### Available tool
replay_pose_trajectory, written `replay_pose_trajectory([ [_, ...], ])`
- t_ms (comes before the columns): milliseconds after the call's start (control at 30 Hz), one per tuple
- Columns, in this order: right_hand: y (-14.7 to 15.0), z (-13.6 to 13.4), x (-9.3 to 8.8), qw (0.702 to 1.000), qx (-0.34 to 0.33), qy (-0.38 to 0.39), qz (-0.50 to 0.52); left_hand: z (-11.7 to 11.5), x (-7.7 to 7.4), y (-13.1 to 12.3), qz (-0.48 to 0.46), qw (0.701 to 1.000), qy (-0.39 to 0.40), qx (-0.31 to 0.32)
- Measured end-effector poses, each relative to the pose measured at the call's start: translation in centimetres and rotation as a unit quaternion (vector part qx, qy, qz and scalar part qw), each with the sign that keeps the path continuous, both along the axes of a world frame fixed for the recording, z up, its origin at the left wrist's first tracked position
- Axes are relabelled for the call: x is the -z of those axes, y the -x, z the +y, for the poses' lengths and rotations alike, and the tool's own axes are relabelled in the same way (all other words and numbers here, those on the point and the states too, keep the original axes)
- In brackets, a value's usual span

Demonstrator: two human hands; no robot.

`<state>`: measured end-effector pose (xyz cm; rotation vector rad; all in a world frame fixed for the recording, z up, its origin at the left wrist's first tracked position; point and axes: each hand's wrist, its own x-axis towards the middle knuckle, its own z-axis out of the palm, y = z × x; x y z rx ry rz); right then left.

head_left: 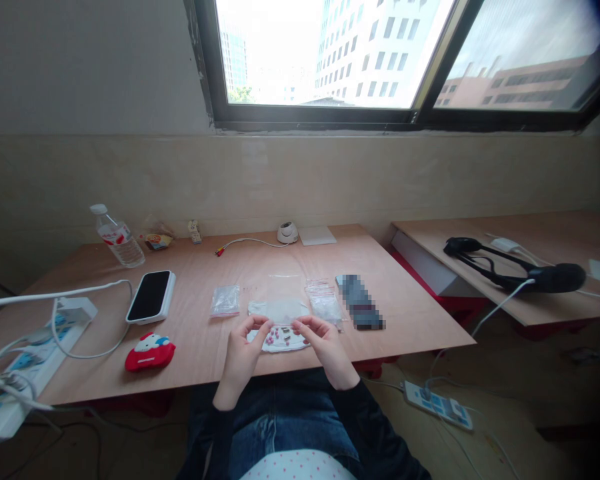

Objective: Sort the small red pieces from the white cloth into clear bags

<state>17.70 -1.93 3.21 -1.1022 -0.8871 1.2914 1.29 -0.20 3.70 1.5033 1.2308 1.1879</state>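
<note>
My left hand (247, 350) and my right hand (326, 347) face each other over the table's front edge, each closed in a pinch of thumb and fingers. Whatever lies between the fingertips is too thin or clear to make out. Just below them is a white cloth-like mat (280, 345) with several small pink and darker bead-like pieces (279, 335) on it. Behind the fingertips lies a clear plastic bag or sheet (284, 288), partly over a white piece (263, 309). Small clear zip bags lie to the left (225, 301) and right (324, 301).
On the table (195, 360) are a white-cased phone (151, 297), a red pouch (150, 352), a water bottle (121, 243), a pixelated dark object (361, 303) and a white dome camera (287, 232). A power strip (45, 357) with cables sits left; a black headset-like device (520, 267) lies right.
</note>
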Motion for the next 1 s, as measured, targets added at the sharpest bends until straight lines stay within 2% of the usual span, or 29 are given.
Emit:
replay_pose_trajectory([
  [467,0.00,0.26,0.90,1.000,-0.020,0.005,-0.002,0.03,-0.22,0.02,0.007,0.999,0.011,0.029],
  [1000,0.39,0.19,0.96,0.998,-0.016,-0.037,-0.050,-0.21,-0.41,-0.02,0.030,0.999,-0.005,0.017],
])
